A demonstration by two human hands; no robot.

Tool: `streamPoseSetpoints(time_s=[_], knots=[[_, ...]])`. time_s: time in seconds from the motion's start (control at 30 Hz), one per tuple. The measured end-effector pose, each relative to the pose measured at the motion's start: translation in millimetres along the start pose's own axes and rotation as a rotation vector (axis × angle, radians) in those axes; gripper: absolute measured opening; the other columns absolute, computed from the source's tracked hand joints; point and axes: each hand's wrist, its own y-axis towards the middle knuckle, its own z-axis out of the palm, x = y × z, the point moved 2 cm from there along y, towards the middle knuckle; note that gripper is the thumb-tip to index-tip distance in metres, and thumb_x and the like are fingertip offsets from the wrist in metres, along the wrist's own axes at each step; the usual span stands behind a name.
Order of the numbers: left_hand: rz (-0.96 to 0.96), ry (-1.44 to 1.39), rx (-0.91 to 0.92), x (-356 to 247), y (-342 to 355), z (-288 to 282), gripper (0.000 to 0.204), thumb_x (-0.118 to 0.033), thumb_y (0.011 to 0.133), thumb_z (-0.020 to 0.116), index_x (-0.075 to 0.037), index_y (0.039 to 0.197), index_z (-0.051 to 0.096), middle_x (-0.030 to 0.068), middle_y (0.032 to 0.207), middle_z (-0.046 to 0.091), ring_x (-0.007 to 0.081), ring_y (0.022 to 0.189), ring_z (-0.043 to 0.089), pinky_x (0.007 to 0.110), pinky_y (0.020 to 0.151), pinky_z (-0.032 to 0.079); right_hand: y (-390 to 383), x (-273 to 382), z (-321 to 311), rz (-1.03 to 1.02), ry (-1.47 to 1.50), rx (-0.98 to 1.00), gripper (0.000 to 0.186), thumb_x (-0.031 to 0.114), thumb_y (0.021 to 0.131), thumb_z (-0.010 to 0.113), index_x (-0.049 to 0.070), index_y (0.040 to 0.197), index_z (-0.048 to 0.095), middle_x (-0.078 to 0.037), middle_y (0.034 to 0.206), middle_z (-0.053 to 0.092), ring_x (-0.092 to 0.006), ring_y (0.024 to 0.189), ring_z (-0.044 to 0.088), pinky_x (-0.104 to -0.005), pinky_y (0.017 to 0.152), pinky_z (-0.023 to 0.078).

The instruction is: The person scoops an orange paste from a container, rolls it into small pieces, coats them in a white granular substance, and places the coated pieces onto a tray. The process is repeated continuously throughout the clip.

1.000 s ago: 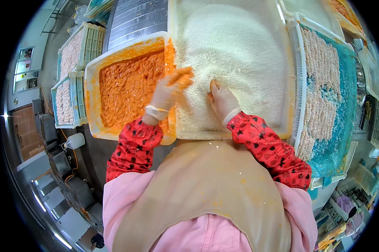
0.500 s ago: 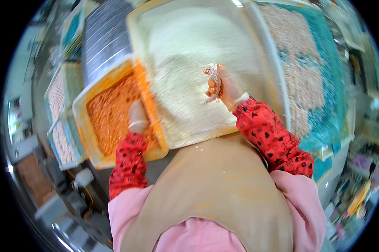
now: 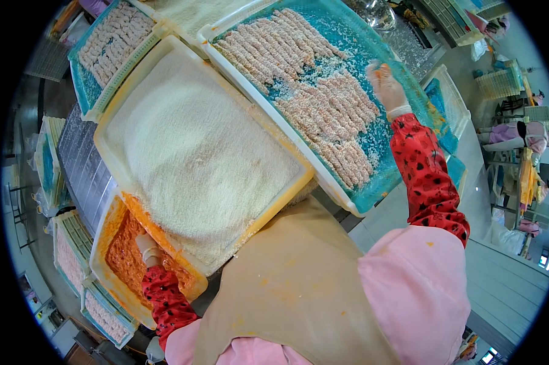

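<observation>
My left hand [image 3: 147, 246] is sunk into wet orange meat mixture [image 3: 121, 261] in a pale tub at the lower left; its fingers are hidden. Over the blue-lined tray [image 3: 362, 198] at the right is my right hand [image 3: 389, 89], with fingers curled and orange at the tips. Whatever lies under those fingers cannot be seen. Beside that hand, crumb-coated meat strips [image 3: 329, 109] lie in packed rows on the blue liner, with loose crumbs around them. Between my hands stands a large tub [image 3: 250, 234] heaped with white crumbs [image 3: 189, 146].
Another blue tray of coated strips [image 3: 115, 42] stands at the far left. Stacked crates [image 3: 70, 249] of pale strips are beyond the orange tub. A grey metal surface [image 3: 86, 164] lies left of the crumbs. At the far right, a person [image 3: 533, 134] stands near shelving.
My right hand has moved from above the crumbs, where it held a crumb-coated strip, to the tray on the right. The view has turned rightward. My left hand stays in the orange mixture.
</observation>
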Motion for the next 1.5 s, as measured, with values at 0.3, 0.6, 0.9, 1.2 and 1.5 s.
streamPoseSetpoints(time_s=[0.3, 0.6, 0.9, 1.2, 1.5], knots=[[0.257, 0.704, 0.307, 92, 55, -22, 0.024, -0.015, 0.089, 0.047, -0.001, 0.099, 0.063, 0.0047, 0.085, 0.065, 0.0189, 0.071, 0.058, 0.032, 0.059, 0.046, 22, -16, 34, -0.069, 0.225, 0.006, 0.036, 0.031, 0.092, 0.05, 0.0, 0.107, 0.06, -0.011, 0.099, 0.063, -0.0185, 0.094, 0.057, -0.026, 0.082, 0.043], [0.144, 0.515, 0.039, -16, -4, -68, 0.034, -0.032, 0.079, 0.06, -0.006, 0.1, 0.066, 0.0165, 0.092, 0.066, 0.0288, 0.085, 0.063, 0.036, 0.074, 0.048, -37, -87, -35, 0.157, 0.091, 0.222, 0.034, 0.026, 0.089, 0.055, -0.001, 0.11, 0.061, -0.009, 0.105, 0.063, -0.0152, 0.096, 0.057, -0.0266, 0.086, 0.042], [0.114, -0.41, 0.391, -192, -57, -54, 0.023, -0.017, 0.086, 0.058, 0.0, 0.099, 0.064, 0.0036, 0.096, 0.064, 0.0106, 0.085, 0.056, 0.024, 0.079, 0.044, -145, 114, 63, -0.067, 0.485, 0.346, 0.029, 0.014, 0.093, 0.046, -0.004, 0.115, 0.056, -0.013, 0.112, 0.059, -0.0196, 0.103, 0.057, -0.0308, 0.092, 0.043], [0.57, 0.212, 0.524, -208, -81, 75, 0.019, -0.018, 0.081, 0.061, -0.005, 0.093, 0.069, 0.0088, 0.086, 0.065, 0.0221, 0.079, 0.06, 0.033, 0.073, 0.048, -146, 148, 260, -0.149, 0.105, 0.875, 0.032, 0.024, 0.09, 0.046, 0.002, 0.107, 0.061, -0.016, 0.102, 0.064, -0.026, 0.095, 0.06, -0.0327, 0.082, 0.046], [0.754, 0.623, -0.177, -178, -75, 45, 0.011, -0.009, 0.069, 0.068, -0.006, 0.078, 0.062, 0.0123, 0.086, 0.059, 0.0315, 0.086, 0.054, 0.038, 0.078, 0.043, -269, 225, 320, -0.754, -0.182, 0.732, 0.05, 0.029, 0.078, 0.062, 0.004, 0.121, 0.051, -0.019, 0.116, 0.052, -0.0345, 0.109, 0.049, -0.0448, 0.091, 0.038]])
